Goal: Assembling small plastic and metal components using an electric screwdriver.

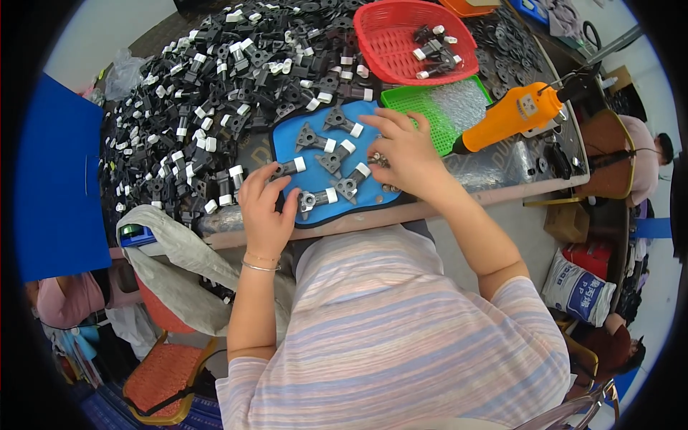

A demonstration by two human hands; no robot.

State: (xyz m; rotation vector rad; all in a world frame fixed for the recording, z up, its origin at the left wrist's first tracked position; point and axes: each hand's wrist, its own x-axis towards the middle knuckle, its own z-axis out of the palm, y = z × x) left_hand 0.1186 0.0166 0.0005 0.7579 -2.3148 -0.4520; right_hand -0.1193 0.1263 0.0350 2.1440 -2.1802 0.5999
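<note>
Left hand (264, 208) pinches a white-capped black bracket (290, 167) at its fingertips, steadying it, while right hand (405, 154) clamps small screws (378, 160) ready beside it.

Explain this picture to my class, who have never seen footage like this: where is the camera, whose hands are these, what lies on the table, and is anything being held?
There is no machine here. The camera sits on a person's head and looks down, so the striped shirt and both forearms are the wearer's own; the wide lens bends straight edges near the rim.

On the table lies a blue mat with several dark grey plastic parts, each with a white end, laid out on it. The left hand pinches one such part at the mat's left edge. The right hand rests on the mat's right side, its fingertips on something small and shiny; what it is cannot be told.

Behind the mat is a big heap of the same parts. A red basket holds a few, a green tray sits below it, and an orange electric screwdriver hangs at the right.
</note>
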